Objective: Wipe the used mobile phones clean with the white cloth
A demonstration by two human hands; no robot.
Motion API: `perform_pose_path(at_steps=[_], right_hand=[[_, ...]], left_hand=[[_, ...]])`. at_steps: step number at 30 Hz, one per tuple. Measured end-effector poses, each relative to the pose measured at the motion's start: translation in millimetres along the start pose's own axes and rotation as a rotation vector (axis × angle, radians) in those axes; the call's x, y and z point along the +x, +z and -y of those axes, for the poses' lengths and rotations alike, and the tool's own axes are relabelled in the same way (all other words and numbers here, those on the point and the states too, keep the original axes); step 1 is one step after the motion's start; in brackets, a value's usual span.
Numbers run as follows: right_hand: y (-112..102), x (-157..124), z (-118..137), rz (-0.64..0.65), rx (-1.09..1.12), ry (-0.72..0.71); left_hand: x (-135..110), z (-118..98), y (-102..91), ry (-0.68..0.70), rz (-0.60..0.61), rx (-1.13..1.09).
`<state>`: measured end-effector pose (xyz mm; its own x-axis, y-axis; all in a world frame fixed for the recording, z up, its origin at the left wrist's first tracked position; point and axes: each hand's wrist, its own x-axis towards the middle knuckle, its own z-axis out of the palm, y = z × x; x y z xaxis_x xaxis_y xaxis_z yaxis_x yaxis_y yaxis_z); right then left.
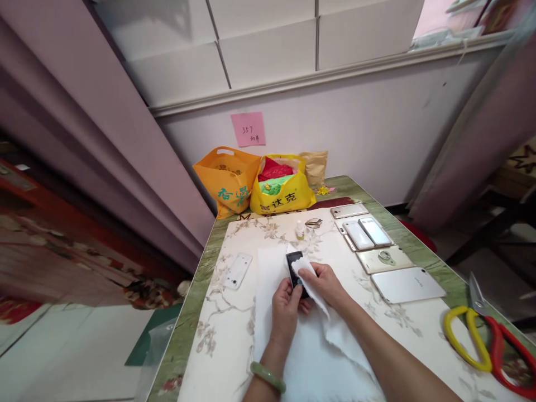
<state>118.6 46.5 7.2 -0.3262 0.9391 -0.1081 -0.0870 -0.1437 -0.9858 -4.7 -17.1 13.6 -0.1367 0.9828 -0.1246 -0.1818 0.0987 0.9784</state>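
A small black phone (295,267), flat and rectangular with a glossy dark face, is being held just above the middle of the surface (218,335), tilted up and away from the person. The left hand (286,307) is closing its grip around the lower end of the phone from below and the left. The right hand (324,285) is pinching a thin white cloth (307,274) in its grip and pressing it against the phone's right side. The soft, crumpled cloth is covering part of the dark face and trailing down over the right wrist. A smooth green bangle (268,377) is sitting on the left wrist.

Under both hands a large white sheet (310,363) is lying flat on a pale cover printed with brown branches, and a green marbled edge is showing around it. A white phone (237,271) is lying well to the left. A little bottle (300,229) is standing beyond the hands. To the right, several pale, shiny phones (368,233) and a flat silver tablet (408,285) are lying side by side. Big scissors (486,335) with yellow and red loop handles are resting near the right edge. An orange bag (228,181) and a yellow bag (282,195) are slumping at the far end.
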Motion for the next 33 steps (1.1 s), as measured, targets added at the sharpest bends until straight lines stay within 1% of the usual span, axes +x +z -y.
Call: perform_pose_path(at_steps=[2,5,8,10,12,13,15,17,20,22,25,27,30,31,33], right_hand=[[1.7,-1.1,-1.9,0.055,-0.093,-0.033],[1.7,-0.6,-3.7,0.047,-0.193,-0.101],[-3.1,-0.6,-0.5,0.059,-0.23,-0.168],[-7.7,-1.6,3.8,0.103,-0.252,-0.217],[-11.8,-3.1,7.6,0.179,-0.268,-0.235],[-13.2,-3.9,8.8,0.213,-0.268,-0.227],[-14.8,-4.9,9.5,0.235,-0.225,-0.189],[-15.2,-4.7,8.4,0.193,-0.123,-0.146],[-15.8,-1.8,5.3,0.059,0.032,-0.085],[-16.8,1.1,3.4,-0.052,0.102,-0.047],[-17.3,4.3,1.2,-0.202,0.182,-0.029],[-15.8,5.2,0.6,-0.264,0.226,-0.031],[-12.7,6.3,0.8,-0.307,0.271,-0.022],[-12.6,6.9,1.0,-0.319,0.279,-0.012],[-15.4,8.7,0.7,-0.365,0.28,0.005]], left_hand=[[0.4,1.1,-0.1,0.036,-0.079,-0.029],[1.0,2.1,-1.0,0.081,-0.119,-0.016],[1.6,3.4,-2.7,0.09,-0.15,0.049],[2.0,3.6,-3.4,0.099,-0.227,0.054],[2.3,2.5,-3.6,0.091,-0.302,-0.018],[2.3,1.5,-3.5,0.072,-0.32,-0.064],[2.1,-0.9,-3.9,0.018,-0.314,-0.141],[1.4,-3.2,-5.4,-0.026,-0.259,-0.189],[-0.6,-5.0,-9.6,-0.054,-0.121,-0.205],[-2.0,-5.1,-11.3,-0.068,-0.027,-0.137],[-2.2,-5.9,-8.1,-0.085,0.113,0.046],[-0.7,-7.6,-2.6,-0.08,0.224,0.145],[2.3,-9.7,4.2,-0.05,0.368,0.224],[2.9,-9.6,4.8,-0.04,0.388,0.239],[3.6,-7.2,3.3,-0.043,0.363,0.24]])
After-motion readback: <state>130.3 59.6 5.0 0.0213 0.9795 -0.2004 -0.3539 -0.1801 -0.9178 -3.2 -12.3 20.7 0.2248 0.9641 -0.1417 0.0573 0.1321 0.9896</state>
